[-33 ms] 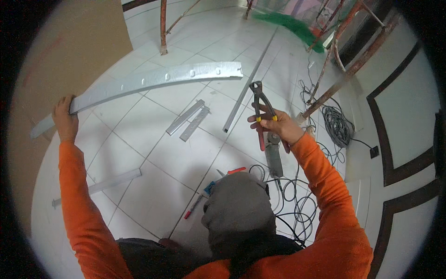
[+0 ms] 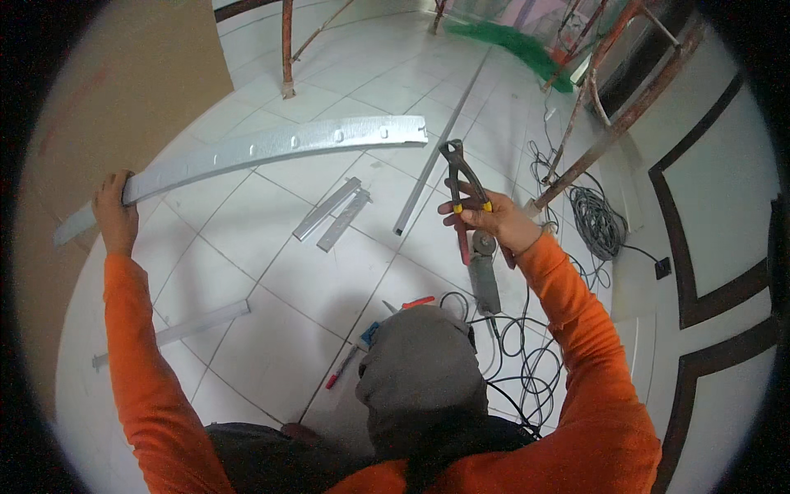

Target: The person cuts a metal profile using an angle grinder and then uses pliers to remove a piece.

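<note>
My left hand [image 2: 115, 210] is closed around a long silver metal channel [image 2: 280, 148] near its left end. The channel reaches rightward above the tiles, with a row of small raised spots along its face. In my right hand [image 2: 498, 222] are end-cutting pincers [image 2: 457, 169] with dark jaws, yellow collars and red grips. Their handles are spread apart, the jaws point up, and they stand just right of the channel's free end without touching it. Behind and below that hand an angle grinder [image 2: 484, 284] lies on the floor, partly hidden by the pincers.
Two short metal pieces [image 2: 329, 212], a long thin bar [image 2: 436, 156] and another strip [image 2: 202, 323] lie on the tiles. A marker [image 2: 341, 368] and red-handled tool [image 2: 418, 302] are close by. Cables [image 2: 527, 362], a cable coil [image 2: 599, 218] and rusty scaffold legs [image 2: 617, 123] occupy the right.
The channel's free right end has dipped slightly. The pincers have risen a little. Both hands keep their holds.
</note>
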### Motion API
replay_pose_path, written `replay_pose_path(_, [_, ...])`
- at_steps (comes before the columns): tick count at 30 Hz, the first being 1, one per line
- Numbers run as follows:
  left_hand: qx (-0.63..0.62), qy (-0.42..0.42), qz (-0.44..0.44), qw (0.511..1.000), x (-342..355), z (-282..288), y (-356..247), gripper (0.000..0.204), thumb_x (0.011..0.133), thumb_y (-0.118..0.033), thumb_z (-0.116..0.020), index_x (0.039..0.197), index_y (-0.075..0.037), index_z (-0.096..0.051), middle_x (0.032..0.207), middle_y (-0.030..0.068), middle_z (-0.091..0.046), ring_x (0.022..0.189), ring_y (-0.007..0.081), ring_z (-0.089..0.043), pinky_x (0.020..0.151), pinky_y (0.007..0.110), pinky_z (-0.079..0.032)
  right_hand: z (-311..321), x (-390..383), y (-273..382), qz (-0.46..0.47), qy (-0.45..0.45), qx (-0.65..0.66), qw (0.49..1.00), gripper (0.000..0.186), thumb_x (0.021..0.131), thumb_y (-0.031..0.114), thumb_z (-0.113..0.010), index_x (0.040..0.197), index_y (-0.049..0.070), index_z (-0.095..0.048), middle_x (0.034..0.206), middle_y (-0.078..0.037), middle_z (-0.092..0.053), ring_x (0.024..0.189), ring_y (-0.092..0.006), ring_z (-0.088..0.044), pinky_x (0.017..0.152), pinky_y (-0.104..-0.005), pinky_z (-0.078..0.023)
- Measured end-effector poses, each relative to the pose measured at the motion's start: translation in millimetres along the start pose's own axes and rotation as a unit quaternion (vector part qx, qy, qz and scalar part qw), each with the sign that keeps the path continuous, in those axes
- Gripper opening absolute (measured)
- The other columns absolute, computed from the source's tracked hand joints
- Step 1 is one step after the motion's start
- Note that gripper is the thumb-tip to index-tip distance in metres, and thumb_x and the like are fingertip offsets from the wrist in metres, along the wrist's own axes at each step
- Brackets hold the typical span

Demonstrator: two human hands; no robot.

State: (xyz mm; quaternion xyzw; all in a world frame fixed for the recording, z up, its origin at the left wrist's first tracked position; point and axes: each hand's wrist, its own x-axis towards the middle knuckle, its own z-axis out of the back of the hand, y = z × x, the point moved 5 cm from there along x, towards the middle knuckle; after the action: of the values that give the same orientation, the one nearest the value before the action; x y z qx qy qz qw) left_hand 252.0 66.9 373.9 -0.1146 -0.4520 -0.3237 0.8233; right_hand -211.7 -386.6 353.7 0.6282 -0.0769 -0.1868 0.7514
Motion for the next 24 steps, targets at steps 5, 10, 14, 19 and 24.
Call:
replay_pose_path(5, [0.02,0.037,0.004,0.999,2.5,0.9,-9.3,0.047,0.076,0.006,-0.062,0.117,-0.016,-0.063,0.114,0.0076,-0.064,0.114,0.0312,-0.056,0.104,0.048,-0.038,-4.2,-1.3,32.8,0.002,0.026,-0.084,0.996,0.042,0.094,0.009,-0.063,0.134,-0.003,-0.054,0.118,-0.013,-0.069,0.106,-0.0226,-0.066,0.097,-0.0377,-0.051])
replay_pose_path(10, [0.005,0.024,-0.004,1.0,1.2,7.1,-17.0,0.045,0.076,0.005,-0.06,0.115,-0.016,-0.064,0.114,0.0066,-0.064,0.114,0.0307,-0.056,0.103,0.047,-0.039,0.3,-0.7,33.8,-0.04,0.017,-0.279,0.959,0.039,0.098,0.014,-0.062,0.132,-0.003,-0.055,0.121,-0.014,-0.067,0.11,-0.0242,-0.063,0.097,-0.039,-0.05])
replay_pose_path(14, [0.0,0.005,-0.031,1.0,-0.1,12.1,-11.9,0.045,0.076,0.004,-0.061,0.115,-0.017,-0.064,0.115,0.0062,-0.064,0.114,0.0307,-0.057,0.103,0.048,-0.039,-3.4,-3.9,33.2,0.007,0.024,-0.224,0.974,0.035,0.098,0.015,-0.062,0.129,-0.002,-0.058,0.115,-0.013,-0.068,0.106,-0.0219,-0.063,0.097,-0.0386,-0.05])
replay_pose_path(19, [0.017,0.019,-0.023,0.999,2.4,13.1,-15.0,0.048,0.075,0.005,-0.06,0.117,-0.018,-0.063,0.116,0.0062,-0.064,0.115,0.031,-0.057,0.106,0.048,-0.038,2.2,-3.5,26.4,-0.009,-0.009,-0.292,0.956,0.027,0.097,0.016,-0.063,0.119,0.0,-0.064,0.098,-0.009,-0.067,0.094,-0.0185,-0.062,0.09,-0.0352,-0.05])
replay_pose_path(24, [0.027,0.032,-0.026,0.999,2.1,15.8,-3.6,0.047,0.076,0.005,-0.06,0.116,-0.018,-0.063,0.117,0.0055,-0.063,0.115,0.0309,-0.057,0.105,0.048,-0.039,-16.6,-4.0,36.9,-0.085,0.003,-0.327,0.941,0.027,0.097,0.013,-0.062,0.119,-0.002,-0.063,0.1,-0.009,-0.067,0.095,-0.0183,-0.063,0.089,-0.0339,-0.051])
